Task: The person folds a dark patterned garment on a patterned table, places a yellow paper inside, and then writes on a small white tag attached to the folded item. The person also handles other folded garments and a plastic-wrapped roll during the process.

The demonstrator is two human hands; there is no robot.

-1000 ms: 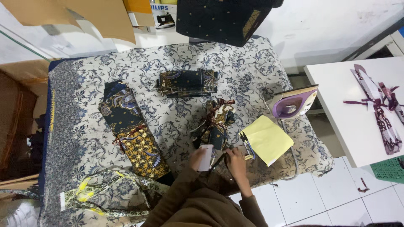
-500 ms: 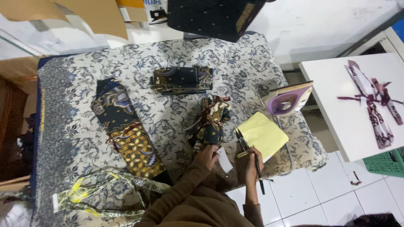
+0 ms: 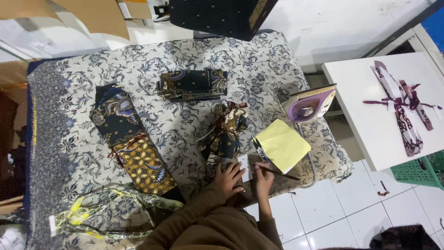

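Left hand (image 3: pixel 227 178) flat, fingers spread on small white paper (image 3: pixel 244 167), right hand (image 3: pixel 263 173) pinching pen (image 3: pixel 277 172) beside yellow pad (image 3: pixel 282 145) (no writing visible yet), bundled batik cloth (image 3: pixel 225 130) just above

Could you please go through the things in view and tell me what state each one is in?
Left hand: flat, palm down on the white slip.
Right hand: closed around a pen.
Yellow paper: lying flat.
Iron: standing on its heel.
Folded cloth: neatly folded.
Long cloth: folded into a strip.
Bunched cloth: crumpled.
Table cover: spread out.
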